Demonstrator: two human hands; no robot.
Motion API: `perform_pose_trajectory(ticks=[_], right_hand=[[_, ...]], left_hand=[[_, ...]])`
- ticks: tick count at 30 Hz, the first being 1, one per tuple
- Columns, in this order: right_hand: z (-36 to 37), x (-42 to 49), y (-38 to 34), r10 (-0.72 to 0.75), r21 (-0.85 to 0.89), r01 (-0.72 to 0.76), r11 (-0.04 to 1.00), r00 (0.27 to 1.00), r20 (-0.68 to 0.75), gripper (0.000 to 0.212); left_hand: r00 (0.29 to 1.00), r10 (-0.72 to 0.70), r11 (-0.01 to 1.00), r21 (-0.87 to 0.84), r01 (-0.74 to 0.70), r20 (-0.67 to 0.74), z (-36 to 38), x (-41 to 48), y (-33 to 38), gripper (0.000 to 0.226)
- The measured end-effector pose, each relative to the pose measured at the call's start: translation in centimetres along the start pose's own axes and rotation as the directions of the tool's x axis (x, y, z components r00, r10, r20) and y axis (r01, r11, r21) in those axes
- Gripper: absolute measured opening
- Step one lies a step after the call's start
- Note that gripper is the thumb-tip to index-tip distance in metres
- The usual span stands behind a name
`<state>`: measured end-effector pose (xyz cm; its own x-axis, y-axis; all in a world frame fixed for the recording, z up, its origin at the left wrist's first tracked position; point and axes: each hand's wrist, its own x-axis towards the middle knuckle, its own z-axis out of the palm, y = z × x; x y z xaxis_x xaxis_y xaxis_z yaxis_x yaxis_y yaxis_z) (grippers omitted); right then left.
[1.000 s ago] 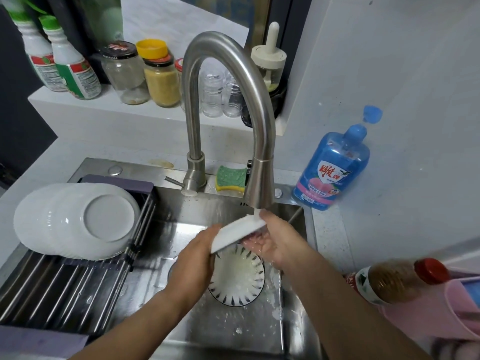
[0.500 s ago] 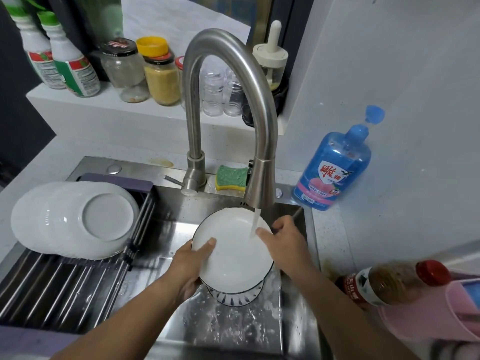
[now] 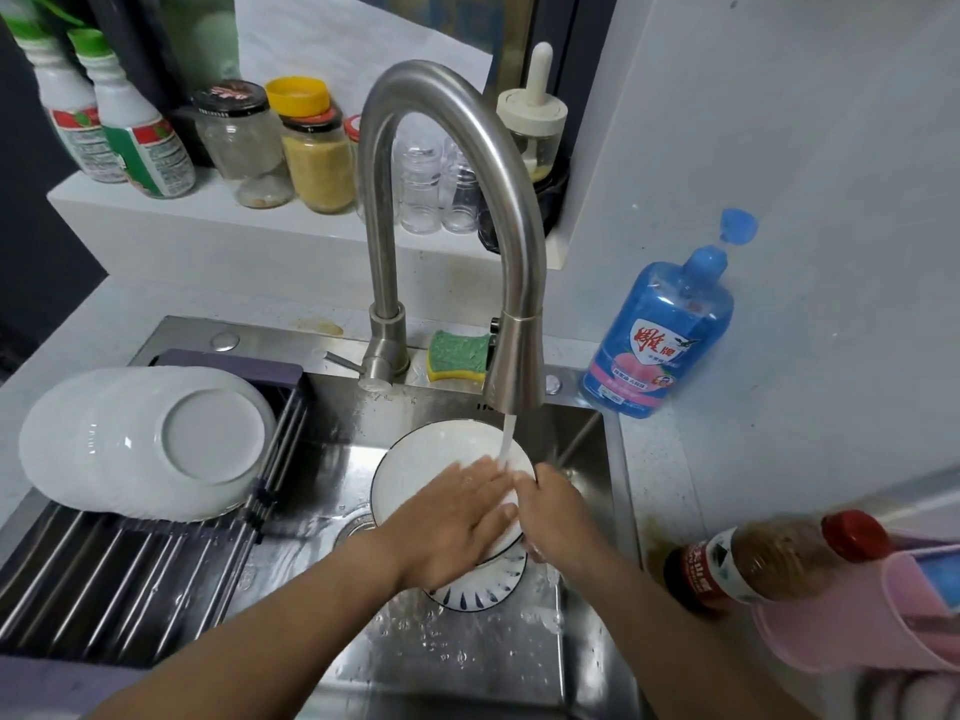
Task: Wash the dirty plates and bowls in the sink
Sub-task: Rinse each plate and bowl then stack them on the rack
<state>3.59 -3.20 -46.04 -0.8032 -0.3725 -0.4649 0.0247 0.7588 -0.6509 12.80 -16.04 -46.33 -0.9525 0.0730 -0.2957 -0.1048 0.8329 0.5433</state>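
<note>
Under the tap (image 3: 519, 252), two hands work on one white plate (image 3: 436, 454), held tilted over the sink (image 3: 332, 407). A thin stream of water (image 3: 506, 439) lands on its upper right part. Beneath it lies one patterned dish (image 3: 478, 595) with dark blue strokes round its rim, mostly covered by the plate and the hands. At least two more plates (image 3: 156, 439) (upside down, overlapping) rest on the rack (image 3: 130, 574) across the sink's left half.

One green-and-yellow sponge (image 3: 457, 353) sits behind the tap, partly hidden by the spout. One blue soap bottle (image 3: 660, 335) stands on the surface (image 3: 675, 459) to the right. One brown bottle (image 3: 769, 558) with a red cap looms close to the camera on that side. On the shelf (image 3: 156, 210) behind stand two green-capped bottles (image 3: 124, 127) and several jars (image 3: 244, 142).

The left hand (image 3: 452, 517) lies flat on the white plate's face, fingers straight and spread. The right hand (image 3: 550, 517) is closed round the plate's right rim, just beside the left fingertips.
</note>
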Motion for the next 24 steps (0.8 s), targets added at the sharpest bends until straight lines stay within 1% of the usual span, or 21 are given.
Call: perform_pose_trajectory(ticks=[2,4,6,8,9,10,11,12,13,14,15,16,17,18,19,20,21,22,24], right_hand=[[-0.1,-0.2,0.2,0.031,0.039,-0.031,0.999,1.0,0.0,0.028],[-0.2,-0.3,0.4,0.058,0.028,-0.057,0.998,0.998,-0.022,0.031],[-0.4,-0.3,0.7,0.067,0.023,-0.066,0.998,0.996,-0.062,0.033],[-0.5,-0.3,0.7,0.058,0.02,-0.057,0.998,0.995,-0.08,0.03],[-0.4,-0.3,0.8,0.057,0.034,-0.054,0.998,0.995,-0.079,0.029],[-0.1,-0.2,0.7,0.056,0.058,-0.051,0.997,0.995,-0.087,0.028],[0.1,-0.1,0.7,0.069,0.098,-0.06,0.993,0.992,-0.101,0.027],[0.2,0.0,0.6,0.09,0.127,-0.075,0.989,0.989,-0.118,0.025],[0.5,0.1,0.7,0.11,0.158,-0.089,0.983,0.985,-0.134,0.021],[0.6,0.1,0.6,0.13,0.191,-0.102,0.976,0.982,-0.138,0.016],[0.8,-0.1,0.6,0.147,0.229,-0.113,0.967,0.98,-0.135,0.012],[1.1,-0.4,0.4,0.163,0.275,-0.125,0.953,0.979,-0.12,0.012],[1.6,-0.6,0.3,0.186,0.339,-0.144,0.93,0.978,-0.094,0.014],[2.2,-0.9,0.0,0.216,0.415,-0.174,0.893,0.975,-0.057,0.016],[2.9,-1.1,0.0,0.237,0.482,-0.199,0.853,0.971,-0.019,0.018],[3.6,-1.2,0.0,0.246,0.538,-0.211,0.816,0.969,0.007,0.018],[4.1,-1.4,0.0,0.248,0.567,-0.22,0.794,0.968,0.029,0.017],[4.6,-1.6,0.1,0.24,0.581,-0.227,0.782,0.969,0.056,0.016],[4.6,-1.9,0.1,0.214,0.557,-0.225,0.8,0.973,0.086,0.015]], left_hand=[[0.998,-0.019,0.995,0.103,0.013,0.058,-0.5,-0.2,0.1,0.063],[0.99,-0.109,0.974,0.211,0.087,0.095,-0.9,-0.8,-0.6,0.073],[0.976,-0.208,0.929,0.328,0.173,0.072,-1.5,-1.5,-2.0,0.093],[0.971,-0.236,0.864,0.467,0.189,0.045,-1.5,-2.3,-3.1,0.111],[0.971,-0.239,0.854,0.48,0.201,0.018,-1.0,-2.7,-3.4,0.115],[0.969,-0.244,0.876,0.419,0.24,-0.044,-0.2,-2.9,-3.7,0.114],[0.955,-0.251,0.917,0.277,0.287,-0.159,0.6,-3.1,-3.7,0.105],[0.911,-0.296,0.943,0.062,0.326,-0.289,1.4,-3.2,-3.6,0.091],[0.84,-0.378,0.925,-0.196,0.326,-0.388,1.9,-3.1,-3.4,0.08],[0.762,-0.502,0.84,-0.439,0.317,-0.41,2.3,-2.9,-3.2,0.072],[0.706,-0.617,0.699,-0.655,0.288,-0.348,2.3,-2.7,-2.8,0.066],[0.674,-0.707,0.5,-0.825,0.262,-0.215,2.4,-2.4,-2.6,0.057],[0.66,-0.747,0.282,-0.937,0.205,-0.08,2.7,-2.1,-2.2,0.047],[0.661,-0.75,0.08,-0.987,0.137,0.031,2.8,-1.9,-1.5,0.04],[0.667,-0.738,-0.079,-0.995,0.056,0.096,2.7,-1.9,-0.5,0.038],[0.661,-0.74,-0.179,-0.984,-0.008,0.129,2.8,-1.9,0.2,0.04],[0.657,-0.741,-0.234,-0.97,-0.063,0.136,2.9,-2.0,0.6,0.045],[0.655,-0.745,-0.245,-0.965,-0.092,0.127,3.1,-2.1,0.7,0.05],[0.677,-0.732,-0.191,-0.977,-0.096,0.077,2.8,-2.6,0.4,0.06]])
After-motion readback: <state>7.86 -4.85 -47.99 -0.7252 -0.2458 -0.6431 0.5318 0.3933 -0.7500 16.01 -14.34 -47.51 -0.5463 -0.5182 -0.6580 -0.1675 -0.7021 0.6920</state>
